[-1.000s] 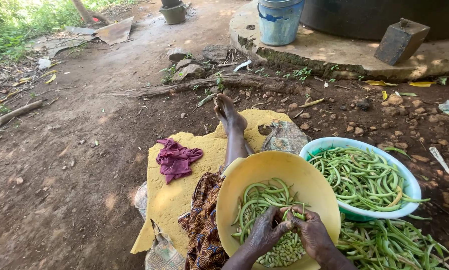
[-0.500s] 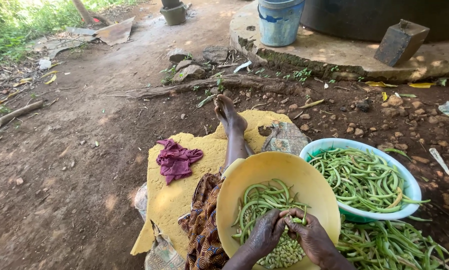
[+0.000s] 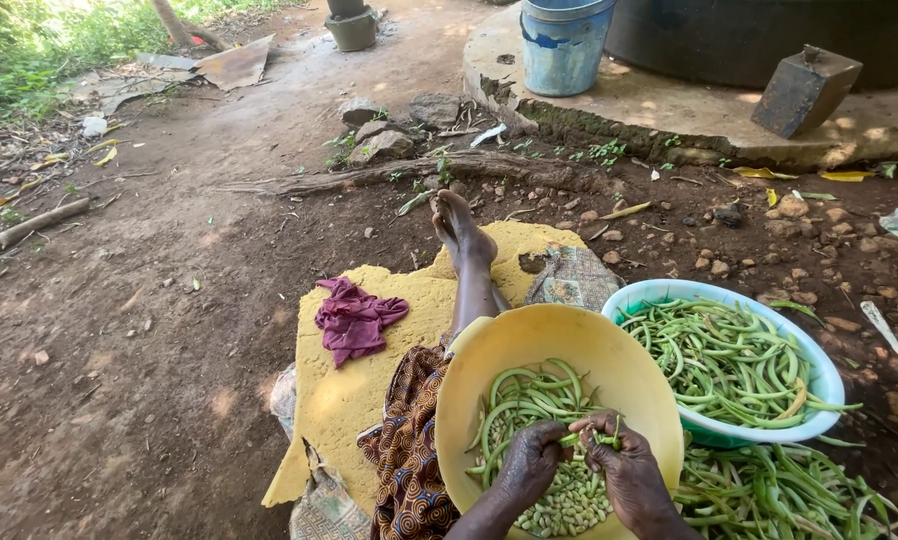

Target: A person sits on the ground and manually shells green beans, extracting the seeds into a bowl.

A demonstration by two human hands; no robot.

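The left hand (image 3: 531,462) and right hand (image 3: 624,470) together pinched one slender green bean pod (image 3: 591,436) above the round yellow plastic bowl (image 3: 529,340), which contained pods and pale shelled beans (image 3: 569,505).

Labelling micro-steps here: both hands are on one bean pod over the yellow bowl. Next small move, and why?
Probably split the pod open so its beans drop: left hand and right hand pinch it above the shelled beans in the yellow bowl.

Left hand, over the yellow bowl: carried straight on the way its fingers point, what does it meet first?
Probably the right hand: the left hand points across at it, both pinching one green pod over the yellow bowl.
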